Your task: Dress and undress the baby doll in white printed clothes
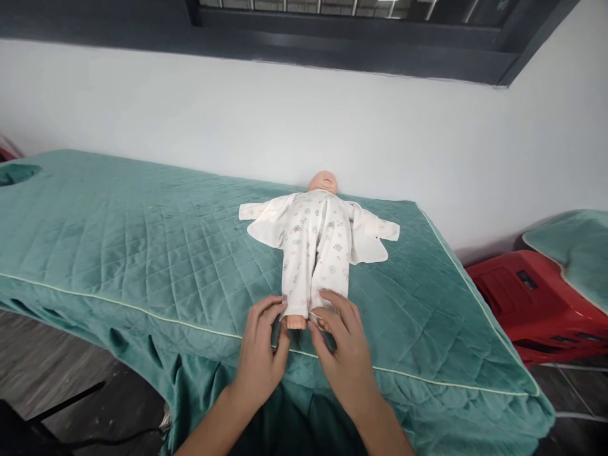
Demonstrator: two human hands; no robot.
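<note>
A baby doll lies on its back on the green quilted cover, its head towards the wall. It has on white printed baby trousers and a white jacket, whose front lies spread open on both sides with the sleeves out. At the left leg's cuff, my left hand pinches the hem between thumb and fingers. My right hand grips the other cuff the same way and partly hides that foot. The doll's bare toes stick out of the left cuff.
The green quilted cover drapes over the bed's front edge. A white wall stands behind, with a dark window frame above. To the right is a red plastic stool partly under green cloth.
</note>
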